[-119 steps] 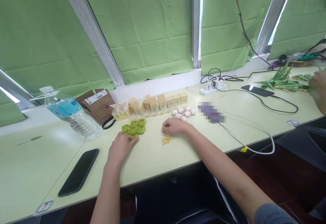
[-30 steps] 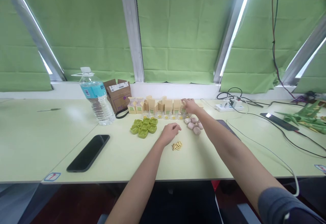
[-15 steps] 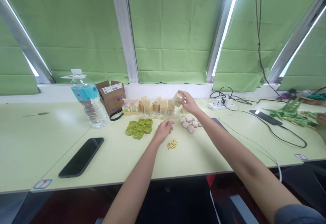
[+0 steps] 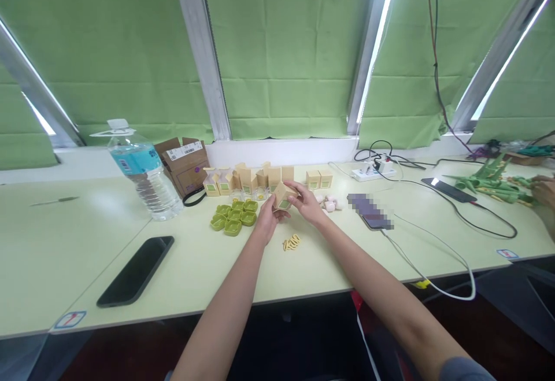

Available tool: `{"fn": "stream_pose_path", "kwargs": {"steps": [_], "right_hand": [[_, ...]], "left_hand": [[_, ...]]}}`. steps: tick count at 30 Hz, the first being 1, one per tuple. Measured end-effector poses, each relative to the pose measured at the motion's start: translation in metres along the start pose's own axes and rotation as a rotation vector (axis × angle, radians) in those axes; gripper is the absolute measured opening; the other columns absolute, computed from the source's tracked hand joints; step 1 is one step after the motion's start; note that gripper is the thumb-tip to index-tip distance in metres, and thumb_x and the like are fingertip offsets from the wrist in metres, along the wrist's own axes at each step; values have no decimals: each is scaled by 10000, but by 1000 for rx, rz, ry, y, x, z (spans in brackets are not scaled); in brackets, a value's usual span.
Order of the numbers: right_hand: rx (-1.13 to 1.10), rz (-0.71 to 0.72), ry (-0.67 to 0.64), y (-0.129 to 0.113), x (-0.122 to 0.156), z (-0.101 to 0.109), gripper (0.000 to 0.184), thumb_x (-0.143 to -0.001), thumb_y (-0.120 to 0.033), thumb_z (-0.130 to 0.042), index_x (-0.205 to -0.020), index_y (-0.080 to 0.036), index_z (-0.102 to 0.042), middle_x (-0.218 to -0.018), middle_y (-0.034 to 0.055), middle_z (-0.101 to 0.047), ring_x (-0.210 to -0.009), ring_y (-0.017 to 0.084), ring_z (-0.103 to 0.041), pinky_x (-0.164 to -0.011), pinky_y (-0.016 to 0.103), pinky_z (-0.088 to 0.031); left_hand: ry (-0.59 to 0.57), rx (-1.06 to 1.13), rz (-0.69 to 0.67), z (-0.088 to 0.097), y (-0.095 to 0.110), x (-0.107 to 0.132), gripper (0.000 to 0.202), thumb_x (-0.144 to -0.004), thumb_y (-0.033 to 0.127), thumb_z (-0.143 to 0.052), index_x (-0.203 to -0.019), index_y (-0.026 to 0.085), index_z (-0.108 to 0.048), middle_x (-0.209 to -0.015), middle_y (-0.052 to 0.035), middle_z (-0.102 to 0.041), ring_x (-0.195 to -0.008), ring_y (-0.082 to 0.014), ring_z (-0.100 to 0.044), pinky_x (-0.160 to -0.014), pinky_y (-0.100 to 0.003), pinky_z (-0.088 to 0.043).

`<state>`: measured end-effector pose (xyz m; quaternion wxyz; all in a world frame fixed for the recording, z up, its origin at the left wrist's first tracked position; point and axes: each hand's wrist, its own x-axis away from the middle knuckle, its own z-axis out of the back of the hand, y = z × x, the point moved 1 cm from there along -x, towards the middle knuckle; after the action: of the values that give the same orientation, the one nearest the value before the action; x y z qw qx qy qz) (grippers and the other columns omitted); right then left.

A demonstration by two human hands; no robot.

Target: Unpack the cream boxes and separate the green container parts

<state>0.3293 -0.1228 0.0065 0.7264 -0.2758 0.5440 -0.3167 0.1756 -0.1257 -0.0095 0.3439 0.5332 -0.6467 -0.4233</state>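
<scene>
A small kraft cardboard box (image 4: 283,195) with a green window or label is tilted between my two hands above the table. My left hand (image 4: 269,215) grips it from the left and below; my right hand (image 4: 304,200) closes on its right side and top. Behind it stands a row of open kraft boxes (image 4: 248,180), and two closed ones (image 4: 319,180) sit to the right. Small clear cups (image 4: 261,193) show in front of the row, partly hidden. Green square cups (image 4: 234,217) cluster left of my hands. Pale pink lumps (image 4: 330,204) lie to the right, yellow rings (image 4: 291,243) nearer me.
A large water bottle (image 4: 145,173) and a brown carton (image 4: 184,167) stand at the left, near a black phone (image 4: 136,271). Right of my hands are a charging phone (image 4: 369,212), a power strip (image 4: 373,171), cables and green plant-like pieces (image 4: 494,184). Another person's hand (image 4: 544,189) shows at the far right.
My right hand has brought the small box down and left from the back row. My left hand has moved up slightly and now holds it too. Another person's hand has appeared at far right.
</scene>
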Motion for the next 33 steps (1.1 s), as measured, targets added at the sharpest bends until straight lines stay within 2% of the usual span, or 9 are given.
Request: {"fn": "stream_pose_path", "kwargs": {"steps": [6, 9, 12, 18, 25, 29, 33], "right_hand": [[149, 24, 0, -4, 12, 4, 482, -980, -465, -490, -1434, -305, -504, -1483, 101, -489, -1381, 263, -445, -1071, 452, -463], [202, 14, 23, -4, 15, 3, 481, -991, -474, -454, -1444, -315, -492, -1460, 106, -488, -1362, 257, -448, -1030, 443, -496], [201, -19, 41, -2, 15, 2, 482, -998, -491, -424, -1440, -309, -489, -1436, 102, -505, -1326, 252, -474, -1006, 429, -508], [188, -47, 48, 0, 15, -1, 481, -1011, -458, -394, -1448, -269, -464, -1429, 91, -536, -1271, 241, -512, -1112, 453, -402], [120, -83, 29, 0, 16, -4, 502, -1004, -486, -413, -1453, -264, -437, -1445, 105, -510, -1284, 239, -509, -1099, 434, -416], [120, -93, 23, 0, 16, -5, 506, -1001, -506, -416, -1446, -266, -432, -1441, 108, -510, -1269, 231, -516, -1096, 421, -417], [140, -87, 29, -2, 16, -5, 518, -1002, -505, -414, -1456, -256, -423, -1434, 112, -505, -1292, 226, -492, -1102, 406, -407]], "left_hand": [[12, -1, -7, 0, 0, 1, 381, -883, 491, -598, -1083, 168, -565, -849, -56, -700, -566, -139, -654, -554, -248, -445], [15, -10, -17, -1, 1, 3, 361, -868, 473, -623, -1071, 183, -553, -852, -40, -691, -584, -143, -667, -554, -247, -453], [22, -9, -28, -1, 2, 4, 345, -847, 452, -653, -1041, 192, -536, -866, -25, -678, -606, -139, -684, -564, -235, -455], [44, -39, -45, -1, 3, 4, 390, -802, 403, -701, -1094, 217, -522, -904, -12, -668, -649, -143, -710, -591, -226, -472], [86, -61, -89, 0, 5, 5, 445, -811, 452, -679, -1163, 245, -502, -964, -33, -692, -719, -153, -706, -658, -265, -513], [107, -50, -119, 2, 6, 5, 388, -817, 403, -678, -1133, 252, -509, -985, -19, -683, -721, -128, -679, -684, -261, -519], [139, -10, -117, 2, 6, 3, 417, -782, 347, -726, -1120, 251, -500, -968, -5, -671, -690, -112, -654, -688, -257, -523]]}}
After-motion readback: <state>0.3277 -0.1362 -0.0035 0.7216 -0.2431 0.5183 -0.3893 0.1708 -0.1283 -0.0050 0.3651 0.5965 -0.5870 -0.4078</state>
